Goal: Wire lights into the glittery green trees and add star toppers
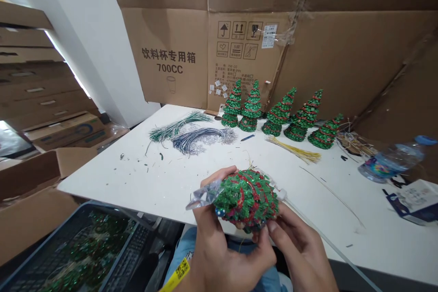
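left hand (pixel 222 251): closed around the glittery green tree (pixel 251 196), held sideways at the near edge of the white table (pixel 130 191), apparently to expose its base. right hand (pixel 303 246): fingers gripping that base, likely to steady it. 5 standing trees (pixel 252 107) line the cardboard (pixel 174 32), presumably clear of the elbows. 3 wire bundles (pixel 201 136) lie mid-table. moving room: widest leftward, among scraps; bottle (pixel 390 162) limits the right.
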Tool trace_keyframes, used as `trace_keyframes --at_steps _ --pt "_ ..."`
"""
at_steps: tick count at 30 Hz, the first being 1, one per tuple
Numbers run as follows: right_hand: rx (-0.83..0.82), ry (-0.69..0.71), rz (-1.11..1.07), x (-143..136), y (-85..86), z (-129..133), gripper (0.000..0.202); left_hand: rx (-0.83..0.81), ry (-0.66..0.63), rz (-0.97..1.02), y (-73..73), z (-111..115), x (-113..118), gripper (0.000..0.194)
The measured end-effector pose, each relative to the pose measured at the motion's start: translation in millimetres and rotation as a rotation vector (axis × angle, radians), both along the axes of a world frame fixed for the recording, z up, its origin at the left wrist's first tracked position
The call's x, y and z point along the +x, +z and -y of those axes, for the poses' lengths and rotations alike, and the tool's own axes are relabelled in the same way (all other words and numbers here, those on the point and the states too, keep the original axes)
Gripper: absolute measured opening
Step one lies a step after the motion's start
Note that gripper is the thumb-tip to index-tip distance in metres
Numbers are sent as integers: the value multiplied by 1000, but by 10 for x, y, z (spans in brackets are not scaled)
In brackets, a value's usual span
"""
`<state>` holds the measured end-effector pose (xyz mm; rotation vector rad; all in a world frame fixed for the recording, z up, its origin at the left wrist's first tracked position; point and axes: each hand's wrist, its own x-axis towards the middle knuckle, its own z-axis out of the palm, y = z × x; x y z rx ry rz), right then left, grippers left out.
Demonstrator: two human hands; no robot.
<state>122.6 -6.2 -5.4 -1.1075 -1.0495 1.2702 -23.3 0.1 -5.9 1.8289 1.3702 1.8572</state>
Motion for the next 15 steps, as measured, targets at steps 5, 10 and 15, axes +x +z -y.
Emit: trace_keyframes --at_steps 5,10,15 --pt "-7 25 21 7 12 -6 39 16 -17 31 4 -15 4 104" --pt "9 33 44 23 22 -20 40 36 -3 39 33 -31 10 102" --pt "11 4 6 6 23 -3 37 5 -25 28 22 -8 2 103"
